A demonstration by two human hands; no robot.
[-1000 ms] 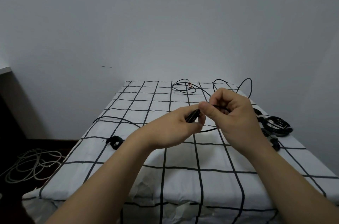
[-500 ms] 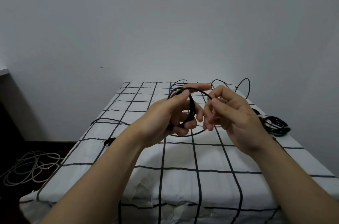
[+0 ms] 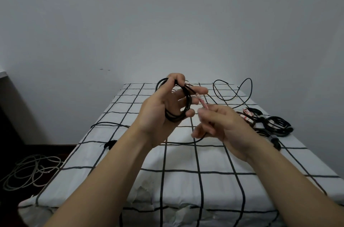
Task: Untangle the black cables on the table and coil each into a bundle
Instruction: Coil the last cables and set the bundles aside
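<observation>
Cable coil (image 3: pixel 189 101) around left hand (image 3: pixel 158 113), end in right hand (image 3: pixel 223 124) grip.

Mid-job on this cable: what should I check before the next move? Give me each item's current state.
1. Coil secure in left hand: ok, loops sit round the fingers.
2. Striped tie pinched by right hand: ok.
3. Tie closed round the coil: not ok, one end is out in the right fingers.
4. Tail fully wound in: cannot tell; a black strand lies on the cloth below the hands.
5. Other cables done: not ok, a loose cable lies uncoiled at the far end.
</observation>
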